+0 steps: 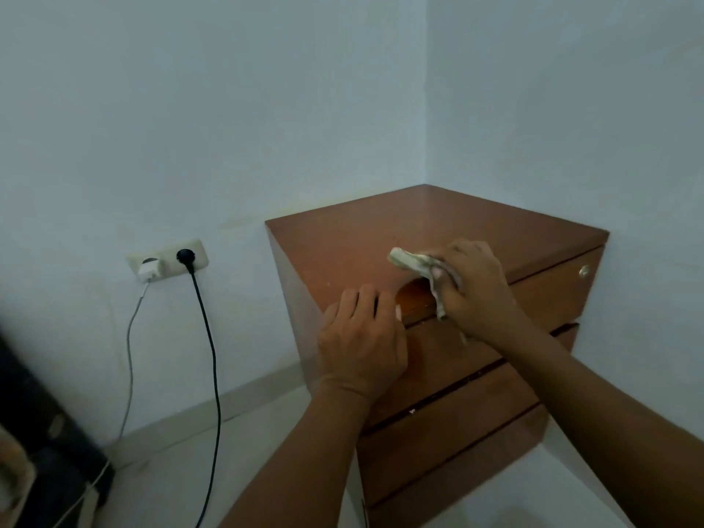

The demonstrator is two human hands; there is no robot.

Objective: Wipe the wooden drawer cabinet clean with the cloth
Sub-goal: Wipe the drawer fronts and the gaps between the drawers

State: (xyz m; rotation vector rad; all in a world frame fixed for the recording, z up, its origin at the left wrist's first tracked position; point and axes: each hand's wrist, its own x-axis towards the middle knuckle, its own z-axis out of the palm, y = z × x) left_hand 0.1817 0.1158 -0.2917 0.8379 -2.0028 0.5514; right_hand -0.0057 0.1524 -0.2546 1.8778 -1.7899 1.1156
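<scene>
Head view: right hand (480, 287) clenches a crumpled pale cloth (415, 262) on the smooth brown wooden cabinet (381, 230) top's front edge. Just left of it, the left hand (362, 341) curls empty over the boxy cabinet's near corner, fingers touching the top.

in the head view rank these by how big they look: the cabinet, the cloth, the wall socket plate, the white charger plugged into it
1. wooden cabinet
2. wall socket plate
3. cloth, partly hidden in the right hand, so its place against the plate is unsure
4. white charger
</scene>
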